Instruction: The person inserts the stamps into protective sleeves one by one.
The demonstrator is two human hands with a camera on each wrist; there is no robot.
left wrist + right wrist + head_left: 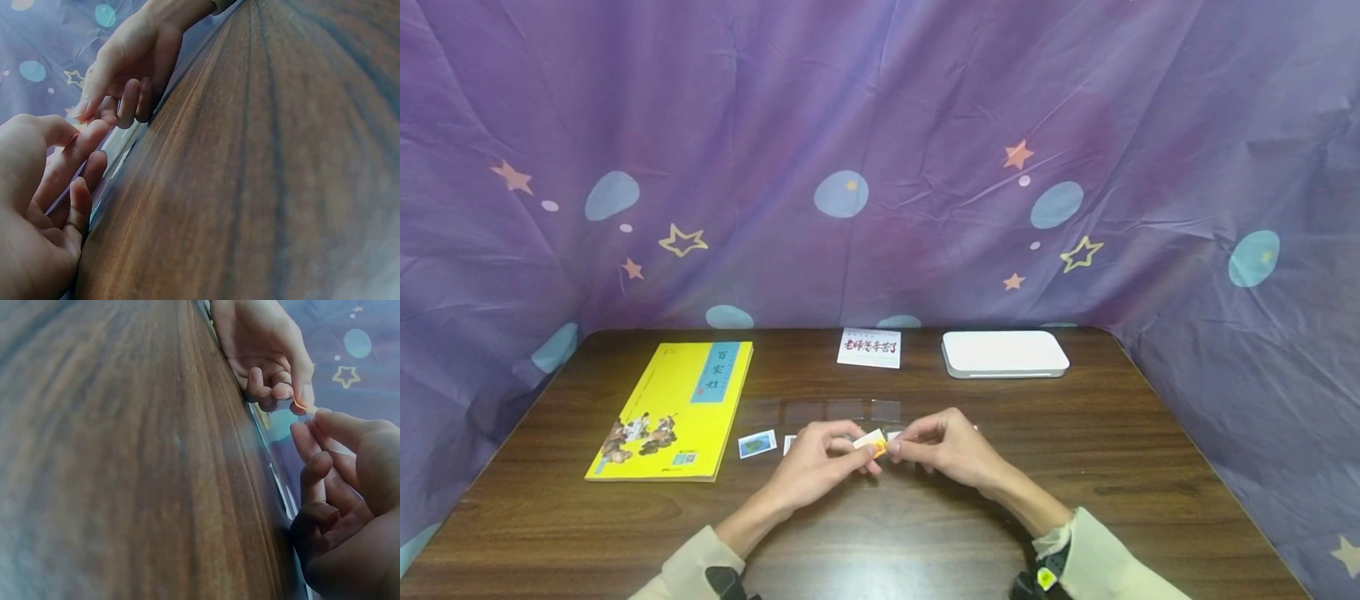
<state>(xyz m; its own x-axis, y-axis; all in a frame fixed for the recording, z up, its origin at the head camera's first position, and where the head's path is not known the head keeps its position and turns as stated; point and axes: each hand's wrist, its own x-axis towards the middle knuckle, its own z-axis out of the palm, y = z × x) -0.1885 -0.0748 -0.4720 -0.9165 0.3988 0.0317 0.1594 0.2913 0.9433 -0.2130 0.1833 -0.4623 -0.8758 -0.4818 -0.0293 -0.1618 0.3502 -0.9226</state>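
From afar I am seeing the left hand point(818, 463) pinching the small card point(868, 439) between thumb and fingers, over the wooden table point(880, 546). The right hand point(952, 450) is holding thumb and forefinger together at the card's other edge, seemingly gripping it too. I am judging this card light, thin, bendable and easy to crease, so its edges are giving the safest hold. Farther back, a white case point(1004, 352) is lying before the purple curtain point(925, 100)

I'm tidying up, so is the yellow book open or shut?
Shut: the head view shows the yellow book lying flat, title side up, no inside pages spread.
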